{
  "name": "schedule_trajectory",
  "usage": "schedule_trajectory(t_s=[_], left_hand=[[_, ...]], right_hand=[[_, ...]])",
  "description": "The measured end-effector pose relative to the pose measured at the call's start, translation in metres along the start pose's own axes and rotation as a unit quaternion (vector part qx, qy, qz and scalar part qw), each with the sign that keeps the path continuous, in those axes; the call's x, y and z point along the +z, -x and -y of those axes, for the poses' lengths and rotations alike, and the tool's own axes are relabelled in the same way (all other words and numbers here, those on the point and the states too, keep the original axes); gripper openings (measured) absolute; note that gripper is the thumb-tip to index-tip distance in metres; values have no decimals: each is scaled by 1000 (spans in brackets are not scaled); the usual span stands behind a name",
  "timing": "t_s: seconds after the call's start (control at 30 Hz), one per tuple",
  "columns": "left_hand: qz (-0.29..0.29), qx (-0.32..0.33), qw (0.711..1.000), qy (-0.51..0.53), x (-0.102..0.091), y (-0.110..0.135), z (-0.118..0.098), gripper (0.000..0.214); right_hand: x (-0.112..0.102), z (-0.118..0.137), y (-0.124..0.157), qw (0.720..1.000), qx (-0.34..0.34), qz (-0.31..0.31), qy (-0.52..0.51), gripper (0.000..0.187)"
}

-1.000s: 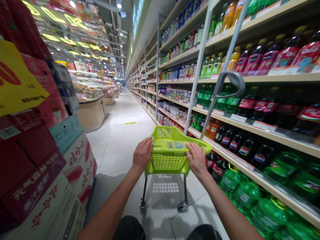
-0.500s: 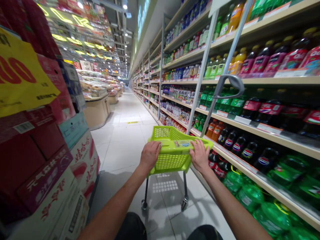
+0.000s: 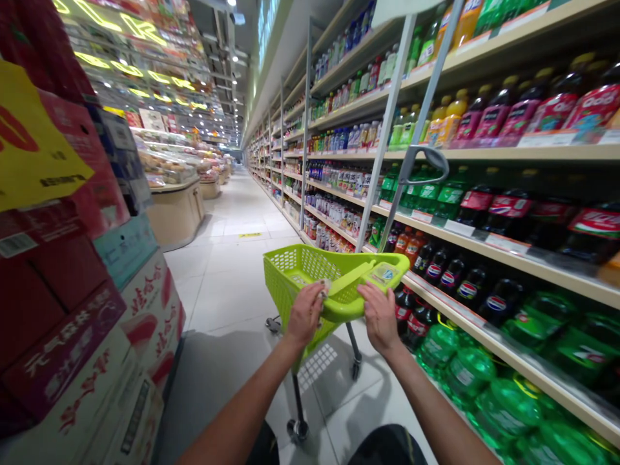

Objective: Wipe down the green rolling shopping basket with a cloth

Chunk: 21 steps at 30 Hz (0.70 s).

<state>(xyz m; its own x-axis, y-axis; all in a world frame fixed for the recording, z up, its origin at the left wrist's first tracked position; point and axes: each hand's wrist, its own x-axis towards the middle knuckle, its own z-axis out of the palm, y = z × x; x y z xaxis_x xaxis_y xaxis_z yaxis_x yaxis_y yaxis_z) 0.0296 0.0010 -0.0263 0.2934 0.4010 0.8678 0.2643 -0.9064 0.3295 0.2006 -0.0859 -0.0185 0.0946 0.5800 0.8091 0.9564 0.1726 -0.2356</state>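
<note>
The left hand point(image 3: 305, 314) wraps over the near rim of a lime-green plastic shopping basket point(image 3: 310, 270), its fingers point(image 3: 314, 294) curled closed around the moulded edge. Something small and pale shows at the fingertips, too small to tell what it is. The right hand point(image 3: 380, 318) grips the same rim further along, its fingers bent down over the smooth plastic beside a flat handle bar point(image 3: 356, 278) that carries a small printed label point(image 3: 385, 274).

The basket has walls of square-holed plastic mesh and sits on thin dark metal legs ending in small casters point(image 3: 297, 429), on glossy pale floor tiles point(image 3: 217, 303). It stands close beside long shelves point(image 3: 523, 258) with pale boards and slim metal uprights point(image 3: 387, 129). These hold dark cola bottles with red labels point(image 3: 508, 210), and below them, green bottles point(image 3: 506, 407) with shiny, ribbed plastic surfaces. Opposite rise stacked red-and-white cardboard cartons point(image 3: 62, 336) under a yellow paper sign point(image 3: 29, 142). A curved, pale-fronted counter point(image 3: 174, 216) stands further along the aisle.
</note>
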Motion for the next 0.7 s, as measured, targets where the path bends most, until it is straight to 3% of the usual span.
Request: schedule_trajectory(t_s=[0.1, 0.27, 0.37, 0.5, 0.7], left_hand=[[-24, -45, 999, 7, 17, 4, -4, 26], [62, 48, 996, 40, 38, 4, -23, 28], [95, 51, 994, 34, 43, 5, -5, 29], [60, -26, 998, -4, 57, 13, 18, 28], [75, 45, 996, 28, 83, 22, -6, 31]], right_hand=[[-7, 3, -1, 999, 34, -13, 26, 34], [-27, 14, 3, 998, -2, -2, 67, 26], [-40, 8, 10, 995, -11, 0, 97, 21], [-49, -7, 16, 987, 19, -2, 161, 21], [-49, -25, 16, 972, 35, 17, 232, 22]])
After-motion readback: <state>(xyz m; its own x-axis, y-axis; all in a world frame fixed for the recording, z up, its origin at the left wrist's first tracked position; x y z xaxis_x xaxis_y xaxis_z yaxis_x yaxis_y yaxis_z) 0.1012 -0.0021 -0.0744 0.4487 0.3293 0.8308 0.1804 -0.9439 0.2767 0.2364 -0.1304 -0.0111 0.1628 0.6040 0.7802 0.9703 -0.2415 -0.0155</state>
